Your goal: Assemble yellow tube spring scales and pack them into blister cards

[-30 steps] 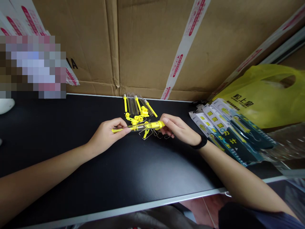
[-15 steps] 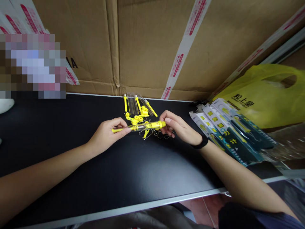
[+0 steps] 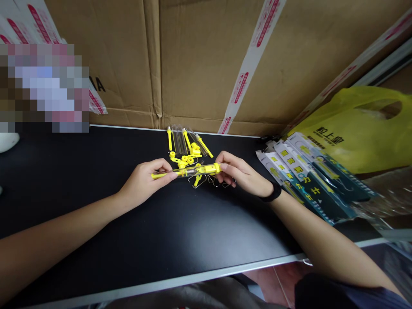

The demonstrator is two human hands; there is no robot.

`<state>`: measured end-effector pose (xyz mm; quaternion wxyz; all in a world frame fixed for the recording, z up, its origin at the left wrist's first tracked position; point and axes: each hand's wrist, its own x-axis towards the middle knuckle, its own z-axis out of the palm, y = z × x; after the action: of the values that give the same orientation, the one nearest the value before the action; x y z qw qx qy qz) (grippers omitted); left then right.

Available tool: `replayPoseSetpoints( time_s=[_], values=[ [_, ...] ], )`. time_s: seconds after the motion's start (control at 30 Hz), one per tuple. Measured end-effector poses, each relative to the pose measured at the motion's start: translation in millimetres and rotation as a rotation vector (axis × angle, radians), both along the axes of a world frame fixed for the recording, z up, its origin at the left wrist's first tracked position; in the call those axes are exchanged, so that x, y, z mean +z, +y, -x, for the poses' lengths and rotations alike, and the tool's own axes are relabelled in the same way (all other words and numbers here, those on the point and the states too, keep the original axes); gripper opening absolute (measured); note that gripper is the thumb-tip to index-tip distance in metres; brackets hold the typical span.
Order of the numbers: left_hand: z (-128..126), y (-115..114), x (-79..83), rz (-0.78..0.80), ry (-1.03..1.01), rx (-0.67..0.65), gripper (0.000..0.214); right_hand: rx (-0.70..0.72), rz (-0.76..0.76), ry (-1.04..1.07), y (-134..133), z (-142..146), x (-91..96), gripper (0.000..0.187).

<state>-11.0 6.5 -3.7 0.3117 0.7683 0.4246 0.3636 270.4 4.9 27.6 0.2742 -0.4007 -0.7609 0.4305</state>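
Observation:
A clear tubular spring scale [image 3: 189,172] with yellow inner parts lies level between my two hands, above the black table. My left hand [image 3: 150,177] pinches its left end between thumb and fingers. At the other end, the fingers of my right hand [image 3: 236,171] are closed on the yellow cap. Just behind it lie loose yellow ring pieces [image 3: 184,162] and bent wire hooks [image 3: 212,180], partly hidden by the scale. Farther back are clear tubes [image 3: 179,141] and several yellow rods [image 3: 186,139].
Boxed packages [image 3: 309,176] are stacked at the right, beside a yellow plastic bag [image 3: 360,133]. A large cardboard box [image 3: 199,64] stands along the back of the black table [image 3: 161,240]. A white object [image 3: 8,141] shows at the left edge.
My right fingers have shifted slightly left on the yellow cap, covering more of it. My left hand keeps its hold in the same place.

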Motion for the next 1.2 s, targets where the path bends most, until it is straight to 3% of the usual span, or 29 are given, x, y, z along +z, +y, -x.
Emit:
replayPoseSetpoints(
  time_s=[0.17,0.43,0.57,0.67,0.83,1.2],
  values=[
    [0,0,-0.3,-0.011,-0.002,0.005,0.027,-0.021,-0.003,0.007,-1,1,-0.6,0.032],
    [-2,0,-1.3,0.065,-0.075,0.001,0.026,0.047,0.160,0.180,1,6,-3.4,0.032],
    [-3,-1,-1.3,0.174,-0.177,-0.108,0.041,-0.031,0.246,0.322,7,3,-2.8,0.029],
    [-1,-2,-1.4,0.198,-0.115,-0.261,0.049,-0.117,0.304,0.428,13,-1,-2.2,0.028],
    [1,-5,-2.5,0.101,0.067,-0.383,0.051,-0.156,0.355,0.481,17,-3,-3.1,0.030],
    [-2,-12,-1.7,-0.211,0.223,-0.684,0.039,-0.067,0.375,0.430,9,3,-1.9,0.030]
  ],
)
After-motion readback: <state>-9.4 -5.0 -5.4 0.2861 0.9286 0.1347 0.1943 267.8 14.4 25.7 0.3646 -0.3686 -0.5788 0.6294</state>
